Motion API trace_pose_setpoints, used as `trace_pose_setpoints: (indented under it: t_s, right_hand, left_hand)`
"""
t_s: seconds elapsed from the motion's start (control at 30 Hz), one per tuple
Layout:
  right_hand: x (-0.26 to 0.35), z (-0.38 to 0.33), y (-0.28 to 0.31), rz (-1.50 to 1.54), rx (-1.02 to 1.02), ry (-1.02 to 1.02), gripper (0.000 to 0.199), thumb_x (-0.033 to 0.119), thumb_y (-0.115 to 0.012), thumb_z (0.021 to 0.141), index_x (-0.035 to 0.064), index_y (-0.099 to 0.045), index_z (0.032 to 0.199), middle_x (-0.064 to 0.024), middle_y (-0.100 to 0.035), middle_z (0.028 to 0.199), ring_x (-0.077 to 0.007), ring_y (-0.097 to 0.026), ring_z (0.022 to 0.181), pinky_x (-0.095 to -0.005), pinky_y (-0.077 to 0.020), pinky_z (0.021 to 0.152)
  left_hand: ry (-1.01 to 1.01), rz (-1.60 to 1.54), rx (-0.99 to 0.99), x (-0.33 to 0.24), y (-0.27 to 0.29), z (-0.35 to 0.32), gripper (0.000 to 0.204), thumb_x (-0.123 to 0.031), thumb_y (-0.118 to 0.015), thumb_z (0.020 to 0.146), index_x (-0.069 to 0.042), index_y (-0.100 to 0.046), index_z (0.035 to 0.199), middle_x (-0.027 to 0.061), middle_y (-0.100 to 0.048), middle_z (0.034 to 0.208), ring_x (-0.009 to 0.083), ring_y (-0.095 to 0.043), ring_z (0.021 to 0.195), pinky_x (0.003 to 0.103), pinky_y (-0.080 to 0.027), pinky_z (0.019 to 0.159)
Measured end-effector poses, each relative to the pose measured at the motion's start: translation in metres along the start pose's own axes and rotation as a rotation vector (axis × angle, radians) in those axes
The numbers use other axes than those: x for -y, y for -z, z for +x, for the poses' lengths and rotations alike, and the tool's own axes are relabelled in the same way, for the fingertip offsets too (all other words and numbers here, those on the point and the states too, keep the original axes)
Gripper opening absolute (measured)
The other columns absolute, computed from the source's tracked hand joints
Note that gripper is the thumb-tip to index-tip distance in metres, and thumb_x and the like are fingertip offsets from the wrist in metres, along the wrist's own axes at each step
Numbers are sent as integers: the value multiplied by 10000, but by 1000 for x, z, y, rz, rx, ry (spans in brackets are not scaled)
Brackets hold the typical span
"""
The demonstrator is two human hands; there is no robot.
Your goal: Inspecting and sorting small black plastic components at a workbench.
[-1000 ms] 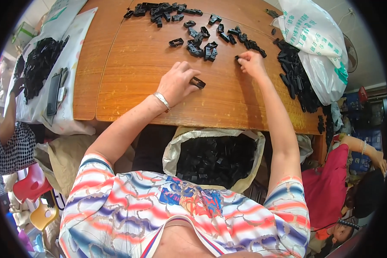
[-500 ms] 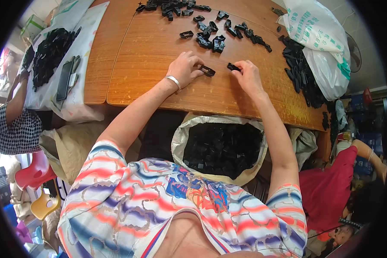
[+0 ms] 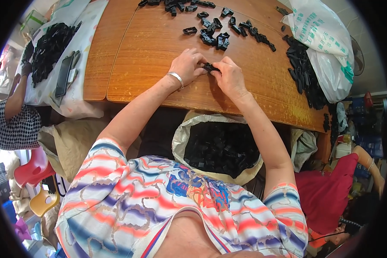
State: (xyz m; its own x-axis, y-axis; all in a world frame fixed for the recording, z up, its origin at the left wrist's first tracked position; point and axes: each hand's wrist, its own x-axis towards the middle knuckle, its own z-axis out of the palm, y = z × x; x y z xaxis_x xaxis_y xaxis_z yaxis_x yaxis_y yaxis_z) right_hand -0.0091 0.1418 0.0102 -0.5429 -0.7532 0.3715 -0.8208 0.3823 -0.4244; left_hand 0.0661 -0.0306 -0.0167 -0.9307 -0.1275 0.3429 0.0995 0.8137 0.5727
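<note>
Above the near part of the wooden table (image 3: 155,64), my left hand (image 3: 187,69) and my right hand (image 3: 231,78) meet fingertip to fingertip. Between them is a black plastic frame piece (image 3: 209,67), which my left fingers pinch at one end. My right thumb and fingers are closed at its other end, around a small black plastic piece that they mostly hide. Whether the two pieces are joined I cannot tell. Just beyond my hands lies a loose cluster of similar black plastic pieces (image 3: 208,39).
An open sack (image 3: 181,134) full of black parts stands below the table edge. Long black parts (image 3: 303,71) are heaped at the right beside a white plastic bag (image 3: 327,77). To the left lie another black heap (image 3: 53,47) and a phone (image 3: 63,76). People sit on both sides.
My right hand has moved left with the small black piece, up to the frame piece in my left hand. Earlier the hands were apart. The view has shifted slightly.
</note>
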Motion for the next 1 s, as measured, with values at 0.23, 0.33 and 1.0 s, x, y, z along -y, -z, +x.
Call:
trace_pose_setpoints:
  t_s: [0.23,0.33,1.0]
  right_hand:
    - [-1,-7,-13,-267,-67,195,225,90,-644,804,39,-645,1022,-137,-563,909,-328,-605,876,-393,-519,728]
    - [-1,-13,-5,-200,-26,140,218,96,-639,807,54,-652,1021,-134,-571,915,-330,-603,881,-408,-517,735]
    - [-116,-17,76,8,-42,-253,144,148,-667,820,39,-712,902,-160,-686,870,-327,-658,852,-406,-525,754]
  left_hand:
    - [15,7,-5,-3,-2,2,215,-211,-743,762,-84,-666,917,85,-603,974,288,-560,999,390,-488,848]
    - [-90,-6,34,6,-1,4,236,-229,-751,748,-94,-659,919,66,-602,938,273,-564,943,363,-485,821]
    - [-187,118,-24,18,4,57,267,-114,-753,738,-72,-532,882,96,-572,898,300,-569,887,389,-484,745]
